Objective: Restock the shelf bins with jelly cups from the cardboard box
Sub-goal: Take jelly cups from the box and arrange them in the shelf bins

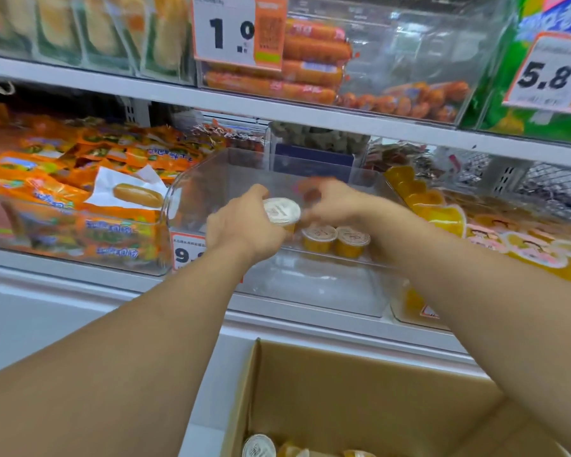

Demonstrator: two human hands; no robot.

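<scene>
My left hand (244,222) grips a yellow jelly cup (281,211) with a white foil lid, held over the front of the clear shelf bin (211,179). My right hand (333,199) is inside the bin just right of that cup; it is motion-blurred, with fingers curled, and whether it holds anything is unclear. Two jelly cups (335,240) stand side by side on the bin's floor below my right hand. The cardboard box (360,390) sits open below the shelf, with a few cups (259,446) showing at its bottom edge.
Orange snack packets (63,192) fill the bin to the left. Yellow jelly packs (442,209) fill the bin to the right. A price tag (187,252) hangs on the clear bin's front. The shelf above (277,110) carries sausages and price signs.
</scene>
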